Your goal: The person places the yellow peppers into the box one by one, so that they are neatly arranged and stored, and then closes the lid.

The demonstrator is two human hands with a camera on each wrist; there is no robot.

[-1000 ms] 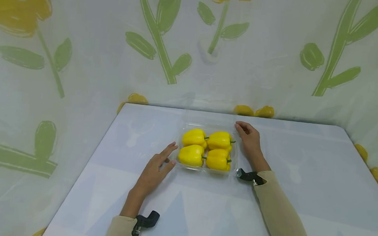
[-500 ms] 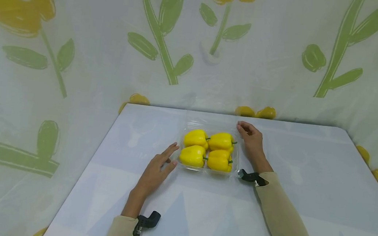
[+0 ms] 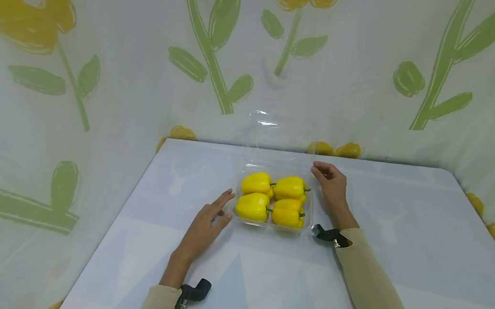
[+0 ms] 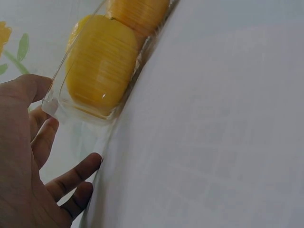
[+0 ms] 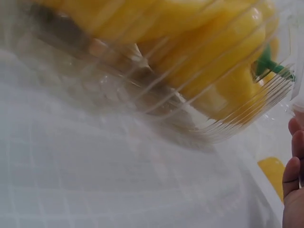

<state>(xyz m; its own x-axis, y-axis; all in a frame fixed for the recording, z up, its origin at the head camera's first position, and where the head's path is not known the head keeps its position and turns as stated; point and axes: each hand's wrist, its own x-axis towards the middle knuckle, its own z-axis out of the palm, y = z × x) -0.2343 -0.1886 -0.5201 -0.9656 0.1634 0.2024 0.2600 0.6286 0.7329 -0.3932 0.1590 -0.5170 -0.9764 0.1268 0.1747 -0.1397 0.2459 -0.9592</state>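
Observation:
A clear plastic clamshell box (image 3: 272, 227) on the table holds several yellow bell peppers (image 3: 252, 207) with green stems. Its transparent lid (image 3: 280, 137) stands raised at the back. At the box's left side is my left hand (image 3: 202, 225), fingers spread, thumb and forefinger right at the rim. The left wrist view shows that hand's fingertips (image 4: 45, 85) at the box's corner. Beside the back right corner, my right hand (image 3: 332, 185) pinches the lid's edge with bent fingers. In the right wrist view only part of this hand (image 5: 295, 175) shows, past the ribbed wall.
The box stands towards the back of a pale table (image 3: 256, 279) with faint blue triangles. A curtain (image 3: 341, 108) printed with green stems and yellow flowers hangs behind and at the sides. Black wrist cameras (image 3: 194, 292) sit below both hands.
The clear lid has swung upward, from lying low behind the box to standing raised. Both hands stay at nearly the same places, and the peppers have not moved in the box.

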